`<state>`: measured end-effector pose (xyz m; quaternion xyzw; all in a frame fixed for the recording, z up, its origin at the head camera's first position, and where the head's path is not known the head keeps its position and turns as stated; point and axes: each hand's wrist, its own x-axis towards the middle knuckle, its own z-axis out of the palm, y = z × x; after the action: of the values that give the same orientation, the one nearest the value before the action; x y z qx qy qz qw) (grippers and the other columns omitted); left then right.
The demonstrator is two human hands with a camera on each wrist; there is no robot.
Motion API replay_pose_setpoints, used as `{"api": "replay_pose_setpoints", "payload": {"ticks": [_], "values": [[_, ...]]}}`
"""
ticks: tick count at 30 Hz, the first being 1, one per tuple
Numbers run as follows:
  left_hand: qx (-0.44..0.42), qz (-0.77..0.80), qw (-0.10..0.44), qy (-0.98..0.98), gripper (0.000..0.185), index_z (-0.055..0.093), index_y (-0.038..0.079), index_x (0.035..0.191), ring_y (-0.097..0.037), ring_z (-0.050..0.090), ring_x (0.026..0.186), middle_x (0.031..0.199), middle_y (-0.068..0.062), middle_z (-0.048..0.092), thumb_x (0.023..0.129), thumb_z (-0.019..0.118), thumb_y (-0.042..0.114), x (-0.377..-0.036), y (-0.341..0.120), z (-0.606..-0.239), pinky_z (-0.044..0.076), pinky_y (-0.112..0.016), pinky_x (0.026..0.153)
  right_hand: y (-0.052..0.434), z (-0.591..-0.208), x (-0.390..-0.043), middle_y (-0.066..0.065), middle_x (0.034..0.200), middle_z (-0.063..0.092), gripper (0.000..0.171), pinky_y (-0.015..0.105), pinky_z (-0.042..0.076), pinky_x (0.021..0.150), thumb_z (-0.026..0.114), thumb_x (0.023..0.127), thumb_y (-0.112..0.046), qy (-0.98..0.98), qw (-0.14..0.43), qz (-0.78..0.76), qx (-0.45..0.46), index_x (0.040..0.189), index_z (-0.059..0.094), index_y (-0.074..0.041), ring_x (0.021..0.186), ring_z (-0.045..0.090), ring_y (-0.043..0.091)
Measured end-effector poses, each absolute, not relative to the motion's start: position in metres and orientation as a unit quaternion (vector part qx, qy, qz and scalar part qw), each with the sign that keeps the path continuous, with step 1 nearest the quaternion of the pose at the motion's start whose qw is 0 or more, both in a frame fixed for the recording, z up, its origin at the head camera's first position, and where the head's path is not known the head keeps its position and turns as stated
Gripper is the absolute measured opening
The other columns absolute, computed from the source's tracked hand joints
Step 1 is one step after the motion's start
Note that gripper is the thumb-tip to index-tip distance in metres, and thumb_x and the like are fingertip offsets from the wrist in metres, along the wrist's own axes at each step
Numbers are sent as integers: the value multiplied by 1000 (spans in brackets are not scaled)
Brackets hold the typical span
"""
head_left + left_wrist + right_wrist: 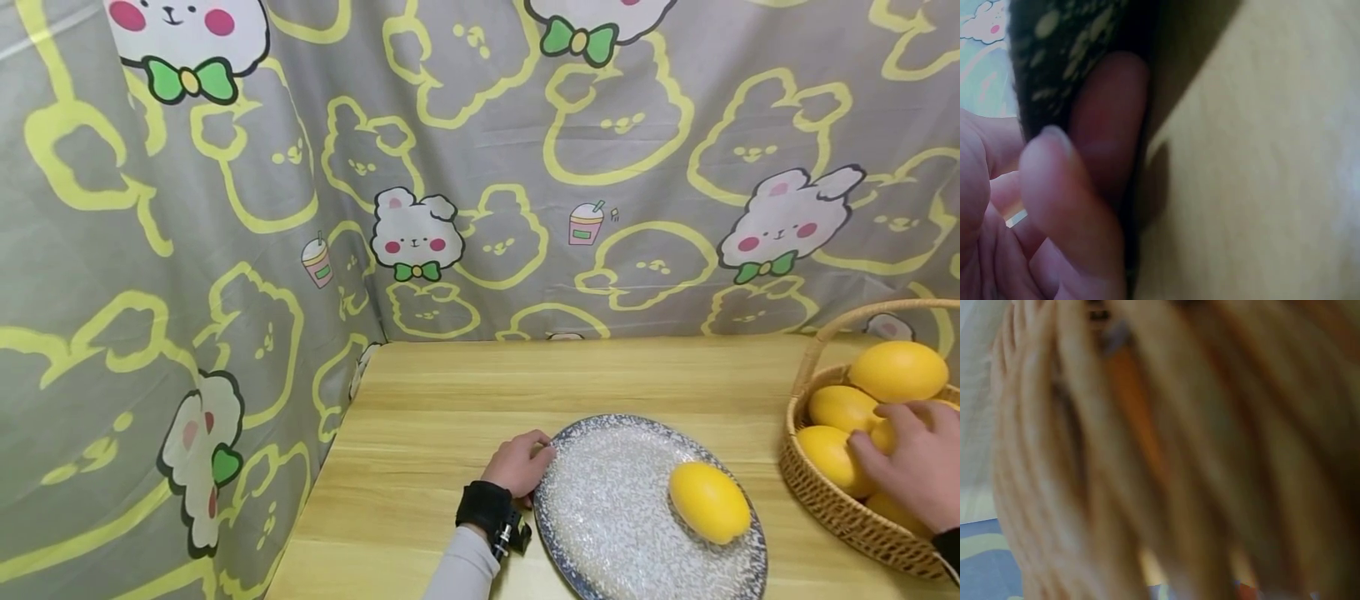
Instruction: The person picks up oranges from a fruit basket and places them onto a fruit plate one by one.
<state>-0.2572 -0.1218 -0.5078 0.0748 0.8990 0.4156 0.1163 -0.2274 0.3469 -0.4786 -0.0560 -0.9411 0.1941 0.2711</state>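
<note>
A speckled grey plate lies on the wooden table with one yellow lemon on its right side. My left hand pinches the plate's left rim. In the left wrist view my thumb lies over the dark rim, with a finger under it. At the right stands a wicker basket holding several lemons. My right hand reaches into it, fingers curled over a lemon that is mostly hidden. The right wrist view shows only blurred wicker.
A grey curtain printed with yellow bears and white rabbits hangs behind the table and along its left edge. The basket's handle arches above the fruit. Bare wood lies left of and behind the plate.
</note>
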Motion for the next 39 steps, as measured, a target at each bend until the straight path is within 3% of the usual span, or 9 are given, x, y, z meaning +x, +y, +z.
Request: {"api": "replay_pose_setpoints", "payload": {"ticks": [13,20,31,39], "values": [[79,415,112,899,31,67,15,128,-9,44,32,65,-3,66,107,55,34,-255,-122,-509,44,-26,32,348,-479,-225,48,129,31,45,75,22,105,49,90,-16,-940,259,212,-60,112,48,23,126,25,61],[85,416,104,900,30,68,15,127,-10,44,33,73,-5,69,107,55,33,-255,-121,-509,44,-27,33,348,-477,-225,47,128,32,43,74,22,105,48,89,-14,-937,266,216,-62,112,48,23,126,26,61],[92,396,101,908,27,66,13,125,-8,43,32,62,0,59,108,53,30,-257,-118,-509,43,-25,33,353,-484,-228,47,131,32,44,75,23,104,49,89,-15,-938,266,213,-66,113,50,21,127,27,61],[92,393,97,910,24,64,13,122,-11,47,34,71,-5,64,109,52,28,-262,-119,-512,45,-28,34,352,-481,-227,48,130,34,45,75,24,104,51,89,-18,-942,267,197,-54,113,51,20,124,30,63]]}}
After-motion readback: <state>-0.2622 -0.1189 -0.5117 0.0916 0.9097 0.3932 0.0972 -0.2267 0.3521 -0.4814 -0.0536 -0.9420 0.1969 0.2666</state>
